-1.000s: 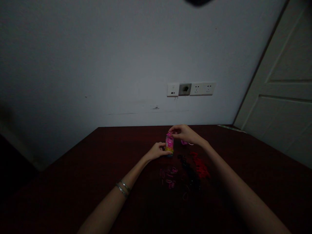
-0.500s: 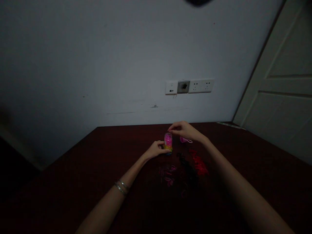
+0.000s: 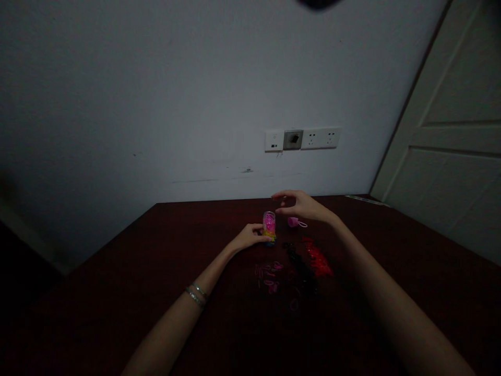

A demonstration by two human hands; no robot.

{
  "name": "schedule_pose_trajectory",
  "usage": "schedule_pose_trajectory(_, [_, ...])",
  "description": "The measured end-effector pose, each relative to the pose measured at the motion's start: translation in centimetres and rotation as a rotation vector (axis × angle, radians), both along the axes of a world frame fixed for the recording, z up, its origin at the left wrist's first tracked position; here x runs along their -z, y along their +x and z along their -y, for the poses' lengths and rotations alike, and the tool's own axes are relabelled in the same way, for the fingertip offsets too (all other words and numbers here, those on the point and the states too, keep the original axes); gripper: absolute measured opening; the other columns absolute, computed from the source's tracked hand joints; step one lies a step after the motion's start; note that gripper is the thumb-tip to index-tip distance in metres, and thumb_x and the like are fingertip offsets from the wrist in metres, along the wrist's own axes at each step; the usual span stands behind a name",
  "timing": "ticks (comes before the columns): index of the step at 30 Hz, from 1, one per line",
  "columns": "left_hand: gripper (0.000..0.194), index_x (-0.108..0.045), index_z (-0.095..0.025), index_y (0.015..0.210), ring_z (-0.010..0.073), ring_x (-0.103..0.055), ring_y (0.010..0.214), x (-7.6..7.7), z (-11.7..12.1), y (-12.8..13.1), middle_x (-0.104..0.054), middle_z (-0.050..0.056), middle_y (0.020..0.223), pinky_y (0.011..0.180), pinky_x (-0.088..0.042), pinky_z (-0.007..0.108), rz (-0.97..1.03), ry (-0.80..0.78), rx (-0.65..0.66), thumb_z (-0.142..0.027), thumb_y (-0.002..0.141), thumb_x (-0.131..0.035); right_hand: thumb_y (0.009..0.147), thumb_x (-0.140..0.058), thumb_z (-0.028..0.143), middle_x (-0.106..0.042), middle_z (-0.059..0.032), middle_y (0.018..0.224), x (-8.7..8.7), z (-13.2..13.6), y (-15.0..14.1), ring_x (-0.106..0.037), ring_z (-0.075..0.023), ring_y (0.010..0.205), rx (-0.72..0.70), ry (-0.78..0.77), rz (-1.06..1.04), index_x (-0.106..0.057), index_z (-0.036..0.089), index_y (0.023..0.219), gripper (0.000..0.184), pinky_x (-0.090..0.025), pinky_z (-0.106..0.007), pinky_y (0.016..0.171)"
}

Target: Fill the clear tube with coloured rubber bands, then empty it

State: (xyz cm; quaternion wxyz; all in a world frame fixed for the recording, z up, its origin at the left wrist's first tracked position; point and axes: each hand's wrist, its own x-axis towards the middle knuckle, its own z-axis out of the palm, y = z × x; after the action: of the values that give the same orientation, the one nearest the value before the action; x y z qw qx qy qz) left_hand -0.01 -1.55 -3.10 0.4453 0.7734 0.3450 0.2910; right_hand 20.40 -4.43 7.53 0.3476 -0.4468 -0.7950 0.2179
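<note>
Upright on the dark table stands a small clear bottle (image 3: 269,224) filled with rubber bands in layers of pink, yellow and blue. My left hand (image 3: 246,237) grips it low from the left, thumb in front. Just right of the bottle's mouth hovers my right hand (image 3: 299,205), thumb and fingers apart, with nothing visible between them. Below that hand lies a pink cap (image 3: 293,222) with a loop. Loose pink rubber bands (image 3: 270,282) are scattered nearer to me, beside a dark heap of black bands (image 3: 301,266) and a pile of red bands (image 3: 319,261).
The dark reddish table (image 3: 195,224) meets a grey wall (image 3: 195,104) at its back edge. Sockets and switches (image 3: 301,139) sit on the wall above. A pale panelled door (image 3: 450,156) stands at the right.
My right hand has opened and drawn slightly up and to the right from the bottle's mouth. My left hand still holds the bottle. The view has shifted a little.
</note>
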Motion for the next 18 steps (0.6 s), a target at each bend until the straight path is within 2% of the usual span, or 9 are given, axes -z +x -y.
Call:
schedule_pose_trajectory(5, [0.05, -0.06, -0.009, 0.1, 0.0085, -0.044, 0.062, 0.6, -0.5, 0.0, -0.057, 0.002, 0.077, 0.056, -0.033, 0.02, -0.008, -0.005, 0.025, -0.04, 0.061, -0.07, 0.066, -0.067, 0.028, -0.061, -0.0094, 0.103, 0.3, 0.2, 0.6, -0.056, -0.0154, 0.08, -0.058, -0.049, -0.026, -0.058, 0.014, 0.11, 0.048, -0.048, -0.032, 0.073])
schedule_pose_trajectory(8, [0.061, -0.057, -0.011, 0.109, 0.0084, -0.044, 0.063, 0.2, -1.1, -0.7, -0.055, 0.002, 0.08, 0.057, -0.034, 0.02, -0.093, 0.052, 0.005, -0.041, 0.058, -0.072, 0.065, -0.068, 0.028, -0.06, -0.0101, 0.106, 0.3, 0.3, 1.0, -0.056, -0.0154, 0.08, -0.046, -0.06, -0.062, -0.057, 0.015, 0.112, 0.05, -0.049, -0.031, 0.07])
schedule_pose_trajectory(11, [0.07, -0.054, -0.012, 0.114, 0.0086, -0.044, 0.064, -1.8, -1.6, -2.3, -0.055, 0.003, 0.086, 0.058, -0.035, 0.02, -0.165, 0.119, -0.08, -0.042, 0.054, -0.074, 0.065, -0.066, 0.028, -0.061, -0.0092, 0.103, 0.0, 0.7, 1.5, -0.057, -0.0155, 0.08, -0.013, -0.035, -0.107, -0.058, 0.017, 0.111, 0.047, -0.05, -0.03, 0.068])
schedule_pose_trajectory(13, [0.062, -0.056, -0.011, 0.109, 0.0095, -0.046, 0.065, -3.6, -1.7, -3.5, -0.057, 0.004, 0.085, 0.057, -0.035, 0.021, -0.183, 0.146, -0.123, -0.044, 0.058, -0.07, 0.067, -0.064, 0.027, -0.062, -0.0085, 0.101, -0.6, 1.1, 1.8, -0.057, -0.0154, 0.08, 0.008, 0.006, -0.118, -0.06, 0.017, 0.107, 0.042, -0.05, -0.031, 0.068])
schedule_pose_trajectory(16, [0.044, -0.064, -0.011, 0.09, 0.0112, -0.049, 0.065, -5.5, -1.3, -4.9, -0.06, 0.004, 0.076, 0.058, -0.036, 0.022, -0.273, 0.134, -0.031, -0.044, 0.061, -0.067, 0.068, -0.061, 0.026, -0.063, -0.0079, 0.098, -1.5, 1.8, 2.2, -0.057, -0.0161, 0.081, 0.03, 0.103, -0.101, -0.063, 0.016, 0.101, 0.035, -0.05, -0.031, 0.072])
schedule_pose_trajectory(18, [0.036, -0.067, -0.011, 0.08, 0.0119, -0.051, 0.064, -5.8, -0.7, -5.3, -0.062, 0.004, 0.072, 0.059, -0.036, 0.022, -0.37, 0.109, 0.049, -0.043, 0.062, -0.066, 0.069, -0.059, 0.025, -0.065, -0.0076, 0.094, -1.8, 2.3, 2.2, -0.058, -0.0166, 0.082, 0.055, 0.156, -0.101, -0.064, 0.015, 0.098, 0.031, -0.049, -0.032, 0.074])
